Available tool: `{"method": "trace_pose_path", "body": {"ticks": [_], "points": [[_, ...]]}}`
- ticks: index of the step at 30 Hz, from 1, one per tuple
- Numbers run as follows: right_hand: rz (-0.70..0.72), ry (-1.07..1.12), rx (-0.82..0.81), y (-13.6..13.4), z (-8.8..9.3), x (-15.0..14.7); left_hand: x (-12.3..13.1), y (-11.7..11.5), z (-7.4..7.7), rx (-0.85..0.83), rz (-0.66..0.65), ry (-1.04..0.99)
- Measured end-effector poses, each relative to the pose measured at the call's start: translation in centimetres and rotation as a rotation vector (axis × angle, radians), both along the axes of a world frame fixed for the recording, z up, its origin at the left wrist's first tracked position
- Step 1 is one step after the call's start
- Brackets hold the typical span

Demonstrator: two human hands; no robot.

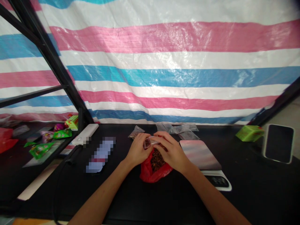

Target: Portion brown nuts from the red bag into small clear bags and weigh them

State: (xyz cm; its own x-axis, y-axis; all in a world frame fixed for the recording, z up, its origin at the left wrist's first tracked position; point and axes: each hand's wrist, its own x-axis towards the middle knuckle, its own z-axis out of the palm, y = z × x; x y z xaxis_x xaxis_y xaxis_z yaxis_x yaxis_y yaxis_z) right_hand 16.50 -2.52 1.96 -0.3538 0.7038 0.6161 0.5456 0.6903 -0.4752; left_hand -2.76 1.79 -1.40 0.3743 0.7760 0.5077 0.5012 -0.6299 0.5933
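My left hand [137,149] and my right hand [169,149] meet over an open red plastic bag [147,170] filled with dark brown granules [157,160]. Between their fingertips both hands pinch a small clear plastic bag [150,141] with some dark contents. Behind my left hand lies another small clear bag [136,132], holding something dark. Several empty-looking clear bags [178,128] lie flat farther back. To the right of my right hand is a pink-grey flat pad [200,154], resting on a white device with a dark panel [217,181].
A black table runs under everything, backed by a striped tarpaulin and a black metal frame. At left are a white power bank, a pixelated blurred item and green packets on a glass-like surface. At right stand a green box and a white-edged dark screen.
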Motion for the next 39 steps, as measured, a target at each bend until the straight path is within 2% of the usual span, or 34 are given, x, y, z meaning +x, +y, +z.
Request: {"method": "trace_pose_path", "body": {"ticks": [5, 11, 15, 18, 21, 24, 28, 32, 35, 39], "points": [[-0.017, -0.015, 0.04, 0.1, -0.7, -0.2, 0.4, -0.4, 0.0, -0.03, -0.005, 0.025], [-0.109, 0.037, 0.06, -0.1, 1.0, 0.7, 0.3, -0.7, 0.7, -0.109, 0.066, 0.023], [-0.115, -0.194, -0.045, -0.3, 1.9, 1.4, -0.3, -0.7, 1.4, -0.174, 0.113, 0.047], [-0.104, -0.363, -0.143, -0.2, 1.5, 1.6, -0.6, -0.7, 1.6, -0.197, 0.097, 0.07], [-0.047, -0.392, -0.191, 0.1, 0.9, 1.5, -0.7, -0.5, 1.4, -0.235, 0.057, 0.077], [-0.017, -0.386, -0.216, 0.2, 0.4, 1.4, -0.7, -0.2, 0.9, -0.307, 0.013, 0.009], [-0.059, -0.428, -0.244, 0.2, 0.3, 1.5, -0.3, 0.3, 0.3, -0.484, -0.069, -0.254], [-0.105, -0.477, -0.259, 0.2, 0.1, 1.4, 0.0, 0.5, 0.4, -0.642, -0.066, -0.401], [-0.135, -0.496, -0.261, 0.2, -0.1, 1.1, 0.0, 0.5, 0.5, -0.675, -0.048, -0.44], [-0.233, -0.551, -0.221, 0.2, -0.4, 1.0, -0.4, 0.5, 0.6, -0.601, -0.063, -0.363]]}}
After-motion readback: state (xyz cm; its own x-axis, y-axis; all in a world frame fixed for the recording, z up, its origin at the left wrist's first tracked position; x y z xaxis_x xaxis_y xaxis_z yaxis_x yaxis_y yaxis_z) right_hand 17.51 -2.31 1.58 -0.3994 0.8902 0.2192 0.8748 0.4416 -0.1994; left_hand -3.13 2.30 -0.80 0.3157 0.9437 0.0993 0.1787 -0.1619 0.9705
